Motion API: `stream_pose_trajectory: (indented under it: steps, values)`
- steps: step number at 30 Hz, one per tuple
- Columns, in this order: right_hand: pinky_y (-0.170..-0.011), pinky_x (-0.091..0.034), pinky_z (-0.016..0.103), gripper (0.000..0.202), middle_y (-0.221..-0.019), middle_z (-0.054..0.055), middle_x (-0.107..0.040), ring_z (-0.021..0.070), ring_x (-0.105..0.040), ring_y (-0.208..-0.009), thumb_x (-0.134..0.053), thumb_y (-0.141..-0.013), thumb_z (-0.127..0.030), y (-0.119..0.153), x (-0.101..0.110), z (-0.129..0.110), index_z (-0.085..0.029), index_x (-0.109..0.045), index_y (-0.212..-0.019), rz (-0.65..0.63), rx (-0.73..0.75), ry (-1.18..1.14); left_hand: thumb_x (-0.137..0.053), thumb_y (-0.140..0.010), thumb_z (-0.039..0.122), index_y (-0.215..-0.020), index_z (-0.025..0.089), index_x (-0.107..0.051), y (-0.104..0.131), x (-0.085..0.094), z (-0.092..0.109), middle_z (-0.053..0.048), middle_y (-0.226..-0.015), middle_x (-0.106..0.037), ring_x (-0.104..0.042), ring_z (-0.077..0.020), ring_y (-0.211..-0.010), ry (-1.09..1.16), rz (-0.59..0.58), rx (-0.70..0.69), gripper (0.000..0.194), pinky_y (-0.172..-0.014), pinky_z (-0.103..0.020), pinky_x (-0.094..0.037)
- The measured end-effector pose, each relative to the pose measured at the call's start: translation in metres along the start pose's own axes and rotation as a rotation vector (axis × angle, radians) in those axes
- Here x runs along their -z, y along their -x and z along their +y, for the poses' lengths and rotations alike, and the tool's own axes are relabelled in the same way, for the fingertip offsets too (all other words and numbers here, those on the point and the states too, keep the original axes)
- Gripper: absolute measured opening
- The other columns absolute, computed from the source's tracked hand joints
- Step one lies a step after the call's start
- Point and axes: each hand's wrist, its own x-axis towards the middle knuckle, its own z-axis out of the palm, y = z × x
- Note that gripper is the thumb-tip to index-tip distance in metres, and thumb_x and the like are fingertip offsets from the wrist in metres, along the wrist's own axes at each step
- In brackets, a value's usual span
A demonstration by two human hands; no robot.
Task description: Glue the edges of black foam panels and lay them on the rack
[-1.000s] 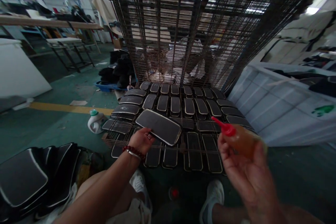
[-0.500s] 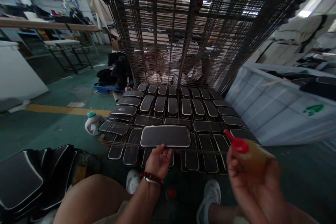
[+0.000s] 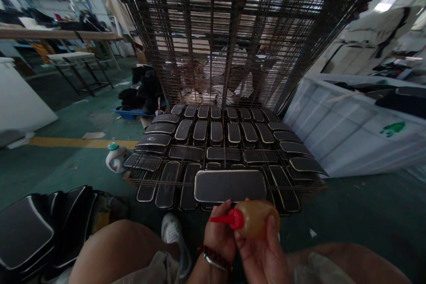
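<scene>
Held in front of the rack, a dark rounded panel (image 3: 230, 186) with a pale glue-like edge lies level. My left hand (image 3: 219, 230), with a beaded bracelet on its wrist, grips the panel's near edge; its fingers are partly hidden by the bottle. My right hand (image 3: 261, 250) is closed round a bottle (image 3: 258, 219) of amber liquid, whose red nozzle points left across my left hand. Several similar dark panels (image 3: 216, 132) lie in rows on the wire rack (image 3: 143, 179) beyond.
Upright wire grids (image 3: 213, 22) rise behind the panels. A white bin (image 3: 313, 120) stands at the right. On the left are a white jug with a green cap (image 3: 116, 159), a blue tray (image 3: 128, 113) with dark items, and stacked dark pieces (image 3: 26, 230).
My right hand has brought the bottle left, close to my left hand. The held panel has shifted right and nearer. The view has moved slightly.
</scene>
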Motion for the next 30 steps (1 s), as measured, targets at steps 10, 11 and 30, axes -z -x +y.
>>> stream_pose_trajectory:
  steps: [10, 11, 30]
  values:
    - [-0.065, -0.068, 0.034, 0.065, -0.131, 0.01, -0.072, 0.0295, -0.077, -0.1, -0.103, -0.065, -0.025, -0.001, -0.005, -0.062, -0.025, -0.071, -0.122, -0.01, -0.167, 0.054, -0.08, -0.07, 0.005, -0.093, 0.015, -0.075, -0.005, 0.072, 0.016, -0.011, -0.101, -0.079, -0.075, -0.0268, -0.102, -0.169, -0.057, -0.188, 0.026, -0.091, -0.035, -0.056]
    - [-0.066, -0.069, 0.034, 0.063, -0.129, 0.01, -0.073, 0.0295, -0.077, -0.099, -0.102, -0.066, -0.025, -0.001, -0.006, -0.071, -0.023, -0.071, -0.121, -0.014, -0.201, 0.083, -0.077, -0.075, 0.007, -0.098, 0.015, -0.075, -0.008, 0.081, 0.029, -0.011, -0.103, -0.079, -0.075, -0.0258, -0.101, -0.195, -0.005, -0.199, 0.024, -0.091, -0.035, -0.056]
    - [-0.093, -0.063, 0.036, 0.051, -0.124, 0.01, -0.075, 0.0249, -0.075, -0.107, -0.095, -0.077, -0.043, -0.013, -0.002, -0.085, -0.019, -0.076, -0.118, -0.136, -0.334, 0.453, -0.074, -0.061, 0.004, -0.103, 0.017, -0.071, -0.008, 0.023, 0.111, -0.007, -0.1, -0.079, -0.075, -0.0258, -0.09, -0.978, -0.529, 0.049, 0.044, -0.09, -0.041, -0.057]
